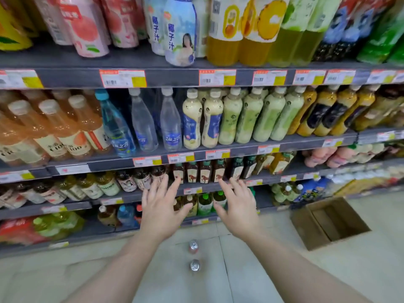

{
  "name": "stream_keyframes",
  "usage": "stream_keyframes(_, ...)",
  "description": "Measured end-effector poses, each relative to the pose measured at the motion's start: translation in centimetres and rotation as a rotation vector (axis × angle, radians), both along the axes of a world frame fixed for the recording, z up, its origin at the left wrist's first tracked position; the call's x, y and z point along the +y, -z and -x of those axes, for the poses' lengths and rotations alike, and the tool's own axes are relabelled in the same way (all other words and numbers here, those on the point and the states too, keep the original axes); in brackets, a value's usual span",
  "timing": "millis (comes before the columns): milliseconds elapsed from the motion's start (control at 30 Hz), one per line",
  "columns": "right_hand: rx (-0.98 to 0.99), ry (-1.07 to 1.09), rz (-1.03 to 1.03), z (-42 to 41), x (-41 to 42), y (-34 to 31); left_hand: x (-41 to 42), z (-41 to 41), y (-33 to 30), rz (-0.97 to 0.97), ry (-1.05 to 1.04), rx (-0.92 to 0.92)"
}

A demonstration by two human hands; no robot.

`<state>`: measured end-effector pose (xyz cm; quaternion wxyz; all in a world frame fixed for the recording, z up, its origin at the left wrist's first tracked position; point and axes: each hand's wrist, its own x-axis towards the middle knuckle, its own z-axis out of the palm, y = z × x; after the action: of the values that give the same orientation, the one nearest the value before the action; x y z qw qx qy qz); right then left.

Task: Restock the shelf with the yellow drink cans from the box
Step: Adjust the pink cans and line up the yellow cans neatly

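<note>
Shelf unit (122, 78) fills most of the view, approx 5 grey tiers w/ price tags along the front edges, packed w/ drink bottles: pink and white ones up top, orange, clear, cream and green ones on the tier below, small dark tea bottles lower down. Pale tile floor (65, 278) runs under it.

Cardboard box (330, 223) sits on the floor at right, just beside the shelf base, flaps open, top facing up; the inside that shows looks bare brown, no cans visible in it from this angle.

Both forearms reach fwd from the bottom of the frame. Left hand (160, 207) is spread, palm down, fingers apart, gripping nothing, in front of the lower tiers. Right hand (237, 207) is the same: fingers splayed, empty, near the left hand but not touching it. Small green-cap bottles show in the gap btwn the two hands.

Two cans stand upright on the floor btwn the forearms, well apart from the box: far can (193, 247), reddish side under a silver top, and near can (194, 265), mostly silver top seen. Can't tell if either is yellow; both are blurred.
</note>
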<state>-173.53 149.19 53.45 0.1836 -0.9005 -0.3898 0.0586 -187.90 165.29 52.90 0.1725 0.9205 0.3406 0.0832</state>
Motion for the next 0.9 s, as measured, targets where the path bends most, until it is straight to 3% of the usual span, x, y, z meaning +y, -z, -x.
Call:
stream_keyframes(267,0.061,0.034,0.003,-0.7,-1.2,13.8,1.5,0.8,12.8,0.043,0.053,0.001)
stream_keyframes(700,0.145,-0.084,0.084,-4.2,-0.5,45.2,-2.7,-0.3,45.8,0.294,-0.017,0.003)
stream_keyframes(900,0.22,-0.207,0.167,-5.8,1.3,56.4,-5.0,0.8,56.4,0.33,-0.085,-0.072)
